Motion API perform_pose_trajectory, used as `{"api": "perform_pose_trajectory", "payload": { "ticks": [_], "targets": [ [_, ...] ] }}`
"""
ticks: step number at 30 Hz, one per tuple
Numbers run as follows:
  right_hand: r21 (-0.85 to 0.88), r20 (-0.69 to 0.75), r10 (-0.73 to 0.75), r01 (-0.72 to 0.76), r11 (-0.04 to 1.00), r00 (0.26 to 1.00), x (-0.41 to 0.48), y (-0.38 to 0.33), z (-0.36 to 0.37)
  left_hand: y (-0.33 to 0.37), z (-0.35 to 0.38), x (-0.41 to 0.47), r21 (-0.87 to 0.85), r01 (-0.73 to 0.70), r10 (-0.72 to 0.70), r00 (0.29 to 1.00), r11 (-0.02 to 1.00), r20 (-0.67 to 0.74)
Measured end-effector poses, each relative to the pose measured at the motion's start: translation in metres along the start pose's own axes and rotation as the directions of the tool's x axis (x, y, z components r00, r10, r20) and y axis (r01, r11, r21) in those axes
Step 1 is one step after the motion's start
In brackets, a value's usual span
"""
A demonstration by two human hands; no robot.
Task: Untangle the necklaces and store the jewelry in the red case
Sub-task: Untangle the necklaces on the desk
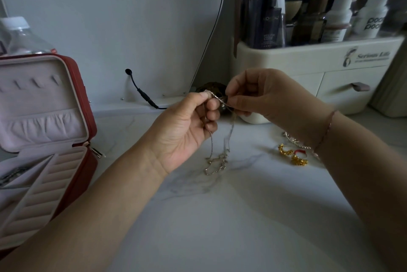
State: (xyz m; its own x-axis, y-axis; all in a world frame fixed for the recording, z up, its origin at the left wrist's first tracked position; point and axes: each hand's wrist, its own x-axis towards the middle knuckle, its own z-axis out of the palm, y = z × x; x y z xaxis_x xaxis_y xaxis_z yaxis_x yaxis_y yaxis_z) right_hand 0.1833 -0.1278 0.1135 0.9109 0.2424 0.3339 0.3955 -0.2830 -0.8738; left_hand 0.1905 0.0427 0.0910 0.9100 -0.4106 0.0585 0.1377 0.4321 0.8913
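Note:
Above the marble tabletop (pixel 220 216), my left hand (pixel 185 130) and my right hand (pixel 262 95) both pinch a thin silver necklace chain (pixel 229 137). A short stretch of it runs taut between my fingertips. The rest hangs down in strands, and its tangled lower end rests on the tabletop. The red case (pixel 86 104) stands open at the left, its pale lining showing hooks, a pocket and ring rolls. A dark chain lies in its bottom left compartment. Gold earrings (pixel 293 155) and a red-and-white ring lie on the table under my right wrist.
A cream cosmetics organiser (pixel 319 62) with bottles and drawers stands at the back right. A mirror with a black cable (pixel 141 93) leans against the wall. A clear plastic bottle (pixel 19 36) stands behind the case. Another silver chain (pixel 290 139) lies near the earrings.

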Motion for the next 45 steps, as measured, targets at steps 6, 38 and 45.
{"api": "perform_pose_trajectory", "payload": {
  "ticks": [6, 38, 45],
  "targets": [
    [0.117, 0.006, 0.015, -0.016, 0.993, 1.0, 0.001, -0.001, 0.0, 0.0, 0.0, -0.002, 0.072, 0.033, -0.03, 0.999, 0.997, -0.038],
    [-0.2, 0.079, 0.158, -0.14, 0.97, 0.984, -0.001, 0.003, -0.01, 0.019, -0.02, 0.001, -0.017, -0.015, 0.012, 0.982, 1.0, -0.188],
    [0.469, 0.297, 0.269, -0.385, 0.795, 0.916, -0.005, -0.004, -0.023, 0.008, -0.019, 0.004, 0.115, 0.034, 0.002, 0.953, 0.993, -0.304]
  ]
}}
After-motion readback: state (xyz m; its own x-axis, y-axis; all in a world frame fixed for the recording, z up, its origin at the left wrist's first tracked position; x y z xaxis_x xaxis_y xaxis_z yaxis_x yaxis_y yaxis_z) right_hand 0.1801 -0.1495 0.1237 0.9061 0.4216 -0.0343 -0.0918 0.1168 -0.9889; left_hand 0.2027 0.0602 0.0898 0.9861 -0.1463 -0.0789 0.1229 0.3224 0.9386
